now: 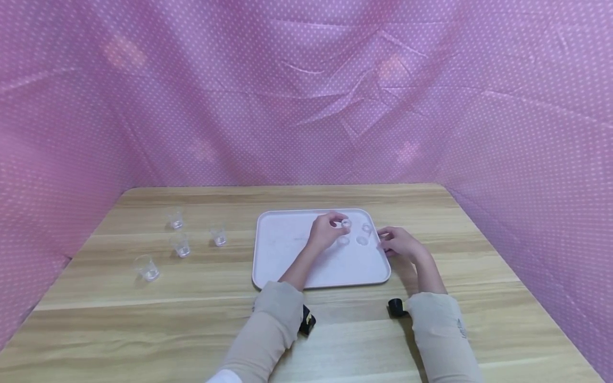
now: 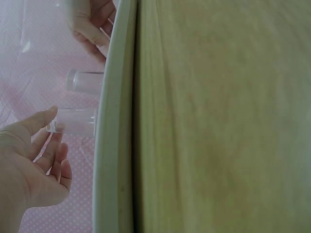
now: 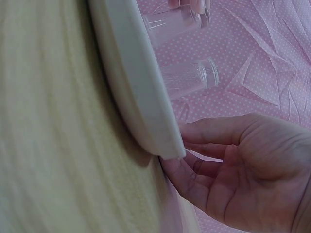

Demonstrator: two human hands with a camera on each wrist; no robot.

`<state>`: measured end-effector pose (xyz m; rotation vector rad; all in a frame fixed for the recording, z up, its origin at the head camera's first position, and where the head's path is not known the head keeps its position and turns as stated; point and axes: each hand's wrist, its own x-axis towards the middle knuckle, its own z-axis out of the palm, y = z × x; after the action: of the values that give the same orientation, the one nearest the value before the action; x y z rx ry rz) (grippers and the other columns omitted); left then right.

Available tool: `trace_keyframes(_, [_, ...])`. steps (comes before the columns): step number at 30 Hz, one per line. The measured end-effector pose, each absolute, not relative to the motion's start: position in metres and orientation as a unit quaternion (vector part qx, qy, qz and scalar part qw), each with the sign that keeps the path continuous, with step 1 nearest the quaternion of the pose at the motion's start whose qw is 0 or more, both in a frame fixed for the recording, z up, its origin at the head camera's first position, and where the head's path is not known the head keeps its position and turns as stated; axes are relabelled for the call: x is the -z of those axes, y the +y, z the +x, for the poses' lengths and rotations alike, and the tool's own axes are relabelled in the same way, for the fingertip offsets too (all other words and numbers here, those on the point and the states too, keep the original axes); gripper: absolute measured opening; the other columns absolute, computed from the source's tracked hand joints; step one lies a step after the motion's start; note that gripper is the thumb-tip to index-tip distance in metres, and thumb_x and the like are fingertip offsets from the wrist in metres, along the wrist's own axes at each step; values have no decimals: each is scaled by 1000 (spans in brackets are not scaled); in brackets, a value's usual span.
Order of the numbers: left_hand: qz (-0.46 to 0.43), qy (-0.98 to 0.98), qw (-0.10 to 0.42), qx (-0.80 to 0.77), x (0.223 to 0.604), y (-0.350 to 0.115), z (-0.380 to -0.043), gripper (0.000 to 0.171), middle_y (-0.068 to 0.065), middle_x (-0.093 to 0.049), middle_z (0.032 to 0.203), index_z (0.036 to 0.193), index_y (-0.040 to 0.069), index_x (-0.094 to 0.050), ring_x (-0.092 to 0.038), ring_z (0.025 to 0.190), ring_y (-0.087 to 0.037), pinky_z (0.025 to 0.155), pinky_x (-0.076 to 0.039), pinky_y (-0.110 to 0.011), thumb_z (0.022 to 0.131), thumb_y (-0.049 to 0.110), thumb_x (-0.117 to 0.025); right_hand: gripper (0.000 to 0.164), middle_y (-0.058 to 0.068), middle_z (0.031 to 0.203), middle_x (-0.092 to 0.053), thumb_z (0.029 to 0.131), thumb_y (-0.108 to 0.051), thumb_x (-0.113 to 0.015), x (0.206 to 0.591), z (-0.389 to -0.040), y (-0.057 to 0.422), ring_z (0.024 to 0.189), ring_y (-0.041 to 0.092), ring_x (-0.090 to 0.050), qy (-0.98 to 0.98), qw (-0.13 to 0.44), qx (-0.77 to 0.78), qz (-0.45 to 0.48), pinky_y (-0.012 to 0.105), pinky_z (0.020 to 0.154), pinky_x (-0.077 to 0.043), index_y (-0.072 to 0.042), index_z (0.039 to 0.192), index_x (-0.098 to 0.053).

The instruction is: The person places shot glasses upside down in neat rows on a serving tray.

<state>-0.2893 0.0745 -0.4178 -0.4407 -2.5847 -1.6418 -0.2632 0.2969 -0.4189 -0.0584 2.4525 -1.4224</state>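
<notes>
A white tray (image 1: 297, 266) lies on the wooden table. Over its right part, my left hand (image 1: 325, 231) pinches a small clear cup (image 1: 343, 241) by its base, between thumb and fingers. The left wrist view has this cup (image 2: 75, 121) upside down, its rim right at the tray. Another clear cup (image 1: 362, 240) stands inverted to its right, with its thick base (image 3: 210, 73) uppermost in the right wrist view. My right hand (image 1: 401, 243) holds the tray's right edge, thumb at the top of the rim and fingers at its outer side.
To the left of the tray, several clear cups stand upright on the table, the nearest cup (image 1: 149, 271) at the front left and another cup (image 1: 219, 236) closest to the tray. A pink dotted curtain (image 1: 306, 133) encloses the table's back and sides.
</notes>
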Motion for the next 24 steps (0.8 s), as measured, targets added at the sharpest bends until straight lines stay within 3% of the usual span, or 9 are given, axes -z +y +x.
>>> trace_keyframes(8, [-156,-827,25,539,419,81,-287,28,-6,-67,99,102,6,-68,-58,91,-27,75,-45,-28,74,8,-74,43,24,103,-54,86,5,-50,419,-263,297,82,23,-58,857,150,493,-20,35,74,-51,14,127,-40])
trace_keyframes(24, [-142,-847,21,512,424,92,-288,28,-3,-68,97,102,8,-69,-57,85,-18,73,-44,-24,74,8,-75,43,25,103,-55,86,5,-51,421,-263,298,81,22,-59,854,146,498,-22,34,73,-52,14,127,-40])
